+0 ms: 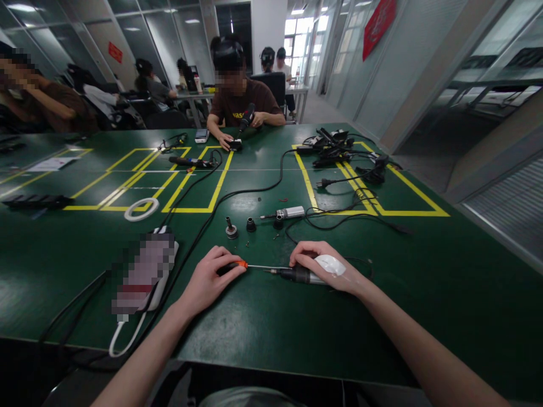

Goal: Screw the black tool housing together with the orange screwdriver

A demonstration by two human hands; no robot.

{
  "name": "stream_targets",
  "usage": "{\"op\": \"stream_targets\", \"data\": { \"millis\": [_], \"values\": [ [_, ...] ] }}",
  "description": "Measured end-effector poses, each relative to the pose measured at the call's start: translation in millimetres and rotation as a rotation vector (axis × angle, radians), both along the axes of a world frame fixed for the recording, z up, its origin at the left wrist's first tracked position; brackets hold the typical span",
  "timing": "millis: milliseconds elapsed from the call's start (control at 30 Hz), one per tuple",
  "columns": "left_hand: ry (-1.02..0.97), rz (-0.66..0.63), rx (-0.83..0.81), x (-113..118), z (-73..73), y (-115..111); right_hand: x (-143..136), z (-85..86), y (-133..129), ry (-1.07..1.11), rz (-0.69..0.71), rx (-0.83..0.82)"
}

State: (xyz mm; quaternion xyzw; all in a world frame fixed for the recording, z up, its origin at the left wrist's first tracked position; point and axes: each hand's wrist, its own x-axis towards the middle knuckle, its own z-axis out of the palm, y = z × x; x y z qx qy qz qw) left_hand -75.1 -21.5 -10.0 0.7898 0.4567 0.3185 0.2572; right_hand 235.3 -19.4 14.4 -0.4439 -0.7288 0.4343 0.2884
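My left hand point(217, 275) is closed round the orange and black handle of a screwdriver point(267, 267), whose thin shaft points right. My right hand point(326, 265) rests curled over a black and silver electric screwdriver point(299, 275) lying on the green table, its bit pointing left. The tip of the hand screwdriver's shaft ends close to my right fingertips. Just beyond my hands stand a metal part with a stem point(231, 230), a black conical cap point(251, 225) and a second black cap point(278, 222). A silver tool point(292, 212) lies behind them, with small screws nearby.
A phone point(146, 271) with a white cable lies left on the green table point(237, 339). Beyond are a tape roll point(141, 209), yellow tape outlines, cables and a heap of black tools point(331, 148). Across the table, a person point(250, 99) holds a power tool over a small black object.
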Motion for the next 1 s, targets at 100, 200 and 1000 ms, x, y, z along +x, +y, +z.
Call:
{"op": "stream_targets", "data": {
  "millis": [100,200,1000],
  "values": [
    [0.019,0.019,0.011,0.7,-2.2,0.3,0.3,0.8,-0.2,0.003,0.000,-0.007],
    [0.017,0.026,-0.001,2.8,-1.0,-0.8,-0.1,3.0,-0.7,-0.001,0.003,-0.011],
    [-0.004,0.003,-0.040,4.5,5.9,-3.3,-0.7,1.8,0.0,-0.003,-0.006,-0.037]
  ]
}}
